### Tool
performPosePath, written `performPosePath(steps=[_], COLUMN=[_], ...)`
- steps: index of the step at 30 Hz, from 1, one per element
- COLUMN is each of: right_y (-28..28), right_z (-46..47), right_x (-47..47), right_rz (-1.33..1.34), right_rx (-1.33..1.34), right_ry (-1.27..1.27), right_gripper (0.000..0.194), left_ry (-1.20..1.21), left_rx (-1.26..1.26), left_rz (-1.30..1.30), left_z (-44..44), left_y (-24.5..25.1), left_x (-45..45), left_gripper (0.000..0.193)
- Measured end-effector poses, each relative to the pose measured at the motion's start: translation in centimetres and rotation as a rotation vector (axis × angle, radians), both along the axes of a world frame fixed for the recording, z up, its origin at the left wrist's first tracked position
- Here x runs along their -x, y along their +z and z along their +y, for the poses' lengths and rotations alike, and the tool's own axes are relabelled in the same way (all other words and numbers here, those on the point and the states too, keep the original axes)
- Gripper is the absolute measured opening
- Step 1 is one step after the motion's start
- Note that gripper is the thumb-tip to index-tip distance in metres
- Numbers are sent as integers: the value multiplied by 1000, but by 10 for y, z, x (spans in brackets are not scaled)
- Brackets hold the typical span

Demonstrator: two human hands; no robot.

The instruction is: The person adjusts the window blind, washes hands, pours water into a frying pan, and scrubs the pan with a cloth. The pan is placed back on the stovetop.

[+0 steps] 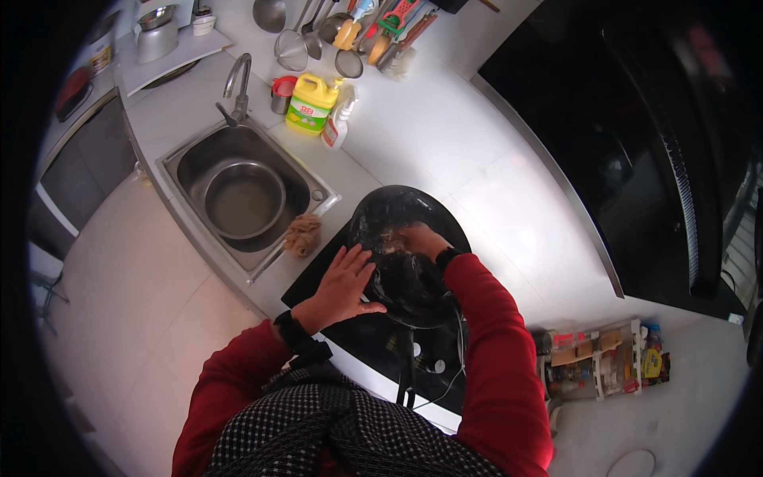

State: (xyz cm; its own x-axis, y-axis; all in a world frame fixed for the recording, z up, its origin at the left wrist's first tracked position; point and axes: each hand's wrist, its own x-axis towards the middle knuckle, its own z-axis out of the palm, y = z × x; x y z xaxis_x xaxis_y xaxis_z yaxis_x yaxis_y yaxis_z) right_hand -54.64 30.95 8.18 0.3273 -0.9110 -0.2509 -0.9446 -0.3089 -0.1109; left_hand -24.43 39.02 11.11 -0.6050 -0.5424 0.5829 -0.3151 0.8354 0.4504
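Note:
A black wok [411, 286] with white smears on its inner wall sits on the black gas stove [334, 274], its long handle [406, 364] pointing towards me. My right hand [420, 238] reaches down inside the wok, fingers curled and partly hidden. By those fingertips is a brownish, blurred patch [391, 241]; I cannot tell whether it is a held thing or a reflection. At the wok's left rim my left hand [346, 286] lies flat with fingers spread and nothing in it.
Left of the stove is a steel sink [185, 156] with a metal basin [244, 200], beneath a faucet [238, 89]. A brown mesh scrubber [303, 236] rests beside it. Behind stand a yellow detergent jug [311, 104] and spray bottle [338, 125]. A dark range hood [596, 149] juts in at right.

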Motion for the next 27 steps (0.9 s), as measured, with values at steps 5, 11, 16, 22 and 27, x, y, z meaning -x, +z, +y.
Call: performPosePath(steps=[5,11,16,22,27], right_y=[31,31,37,24,40], right_z=[28,77,102,91,74], right_x=[7,6,-16,-55,-67], right_rz=[-98,-396,-116,-81,-234], right_rx=[-221,-478,-339,-426,-432], right_ry=[-154,-374,-16,-27,-254], right_gripper=[31,35,42,40,40], left_ry=[-5,-8,-19,-20,-20], left_rx=[-2,35,16,40,61], left_rz=[20,34,24,86,95], left_z=[0,-1,-2,-3,-2], left_y=[-1,-5,-7,-8,-7], left_x=[0,0,2,-1,-1], left_gripper=[75,75,74,72,72])
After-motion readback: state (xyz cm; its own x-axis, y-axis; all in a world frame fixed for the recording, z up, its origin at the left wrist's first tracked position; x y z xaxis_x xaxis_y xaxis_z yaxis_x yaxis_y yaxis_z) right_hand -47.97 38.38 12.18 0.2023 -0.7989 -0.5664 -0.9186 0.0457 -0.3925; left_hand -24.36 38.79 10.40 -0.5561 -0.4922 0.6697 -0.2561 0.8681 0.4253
